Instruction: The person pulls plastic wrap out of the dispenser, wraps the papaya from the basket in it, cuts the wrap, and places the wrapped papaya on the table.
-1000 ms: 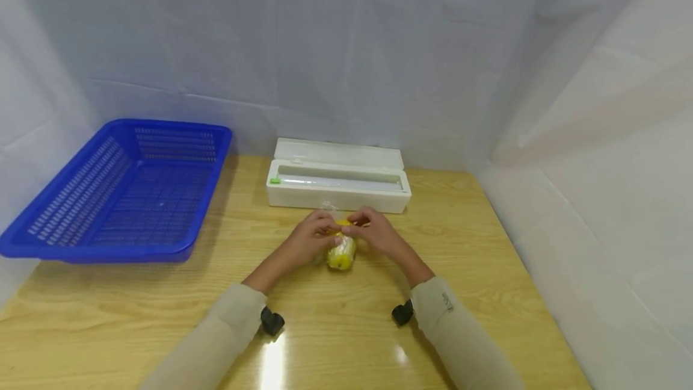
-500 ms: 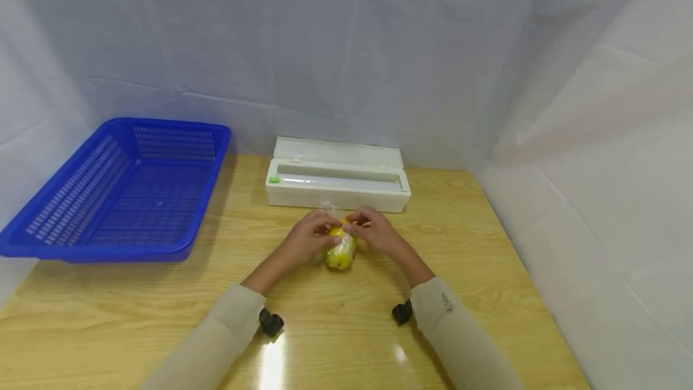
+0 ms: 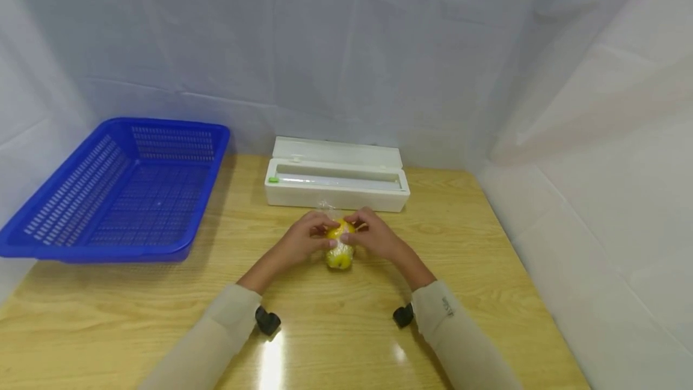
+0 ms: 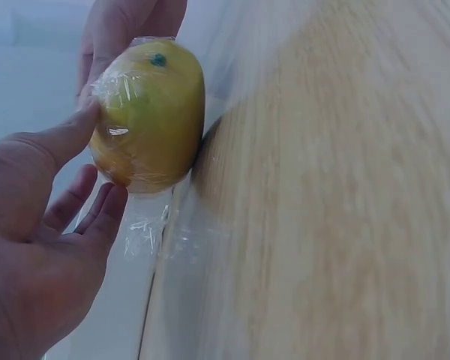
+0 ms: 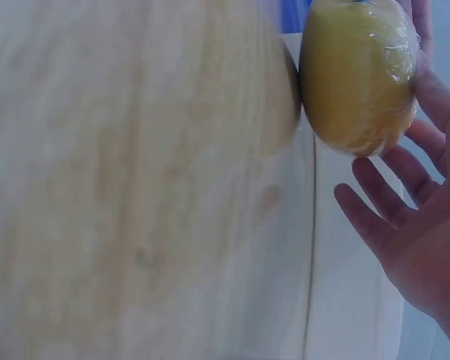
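Wrapping step: my left hand [image 3: 303,238] and right hand [image 3: 373,236] pinch clear film around the round yellow fruit [image 3: 340,248] on the wooden desk [image 3: 487,245]; next, press loose film flat

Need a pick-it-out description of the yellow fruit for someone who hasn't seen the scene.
On the wooden table, find the white wrap dispenser box at the back, right of the blue basket. Just in front of the box, the left hand and right hand meet around the yellow fruit. It is the only yellow, rounded thing there, covered in clear cling film.
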